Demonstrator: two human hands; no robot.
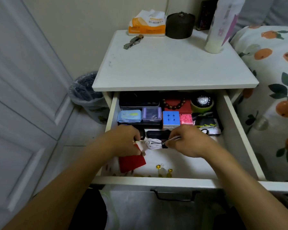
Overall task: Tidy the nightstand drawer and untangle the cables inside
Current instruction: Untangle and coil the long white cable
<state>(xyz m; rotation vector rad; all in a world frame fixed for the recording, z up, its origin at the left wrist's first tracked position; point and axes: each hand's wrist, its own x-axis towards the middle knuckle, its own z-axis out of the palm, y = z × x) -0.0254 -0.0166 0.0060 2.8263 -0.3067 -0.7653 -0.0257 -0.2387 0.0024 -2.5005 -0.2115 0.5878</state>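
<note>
While the left hand [125,138] grips a dark object beside the coiled white cable [154,143], right hand [188,138] fingers pinch that cable's end inside the drawer [239,130].

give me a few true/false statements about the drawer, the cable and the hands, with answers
1. The drawer is open. True.
2. The white cable lies loosely spread across the nightstand top. False: it is coiled in a bundle inside the drawer.
3. The right hand pinches the cable's end. True.
4. The left hand is on the drawer handle. False: it is inside the drawer, beside the coil.
5. A puzzle cube sits in the drawer. True.
</note>
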